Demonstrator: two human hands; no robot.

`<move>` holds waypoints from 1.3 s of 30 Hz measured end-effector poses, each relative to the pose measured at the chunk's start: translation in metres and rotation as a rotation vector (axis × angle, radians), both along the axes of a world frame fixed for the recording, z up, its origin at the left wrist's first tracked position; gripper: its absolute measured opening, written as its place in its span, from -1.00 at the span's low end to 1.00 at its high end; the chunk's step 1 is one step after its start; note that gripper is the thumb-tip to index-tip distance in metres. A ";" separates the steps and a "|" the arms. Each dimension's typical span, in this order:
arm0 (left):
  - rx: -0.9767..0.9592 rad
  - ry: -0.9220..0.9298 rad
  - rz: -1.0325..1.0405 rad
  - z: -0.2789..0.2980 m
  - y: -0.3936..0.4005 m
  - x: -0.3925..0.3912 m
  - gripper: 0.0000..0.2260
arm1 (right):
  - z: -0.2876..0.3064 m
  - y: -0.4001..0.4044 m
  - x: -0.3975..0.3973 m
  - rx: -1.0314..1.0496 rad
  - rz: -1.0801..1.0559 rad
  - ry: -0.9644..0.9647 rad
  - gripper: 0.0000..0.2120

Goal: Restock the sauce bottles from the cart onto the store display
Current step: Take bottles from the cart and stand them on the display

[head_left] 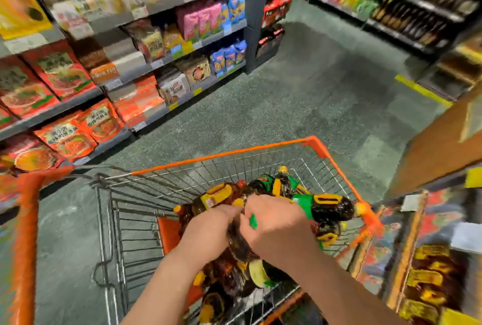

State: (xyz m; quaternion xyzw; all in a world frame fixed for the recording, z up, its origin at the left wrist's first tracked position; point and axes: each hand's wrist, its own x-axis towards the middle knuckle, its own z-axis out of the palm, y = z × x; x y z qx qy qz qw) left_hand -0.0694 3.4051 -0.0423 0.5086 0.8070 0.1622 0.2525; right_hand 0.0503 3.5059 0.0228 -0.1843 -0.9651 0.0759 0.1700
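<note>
While blurred, both hands [250, 225] grip one dark sauce bottle [238, 243] over the cart [320, 148].

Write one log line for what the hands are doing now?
stage: picking | left hand: on bottle | right hand: on bottle | place: cart

bright, oversaturated, motion-blurred; edges bend with wide-angle distortion.
</note>
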 end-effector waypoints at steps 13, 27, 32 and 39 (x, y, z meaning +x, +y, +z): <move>0.349 -0.198 -0.709 0.108 0.053 0.137 -0.68 | 0.115 -0.048 0.194 -0.061 -0.390 0.081 -0.80; 0.480 -0.160 -1.533 0.157 0.029 0.394 -0.71 | 0.168 -0.196 0.421 -0.172 -1.037 0.061 -0.75; 0.476 0.112 -1.711 0.163 -0.009 0.477 -0.84 | 0.172 -0.261 0.485 -0.405 -1.440 0.054 -0.67; 0.212 -0.264 -1.649 0.148 -0.083 0.565 -0.72 | 0.158 -0.333 0.555 -0.458 -1.909 0.117 -0.58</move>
